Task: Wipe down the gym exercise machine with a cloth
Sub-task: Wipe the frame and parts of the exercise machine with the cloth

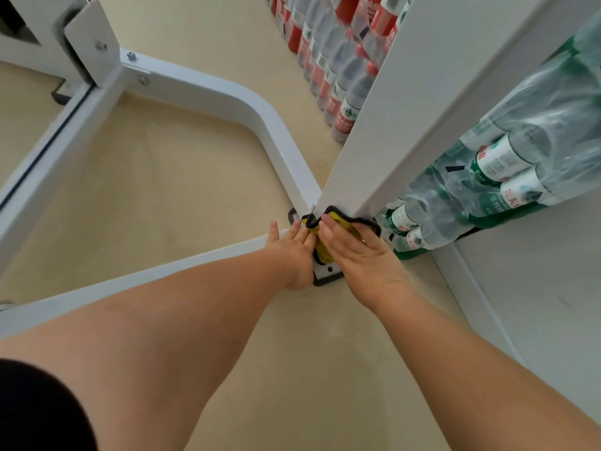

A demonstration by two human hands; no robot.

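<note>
While flat on the cloth (341, 221), left hand (294, 252) beside right hand (357, 252).

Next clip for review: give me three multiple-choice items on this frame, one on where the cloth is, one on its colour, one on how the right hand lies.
1. Where is the cloth?
A. At the foot of the white upright post
B. On top of the bottles
C. Loose on the open floor

2. What colour is the cloth?
A. Blue with a white edge
B. Yellow with a black edge
C. Plain red

3. How does the right hand lie?
A. Clenched, away from the cloth
B. Curled round a bottle
C. Flat on the cloth, fingers straight

Answers: 1 A, the cloth sits against the post's base; 2 B, yellow folds show inside a black border; 3 C, its straight fingers press on the cloth.
</note>
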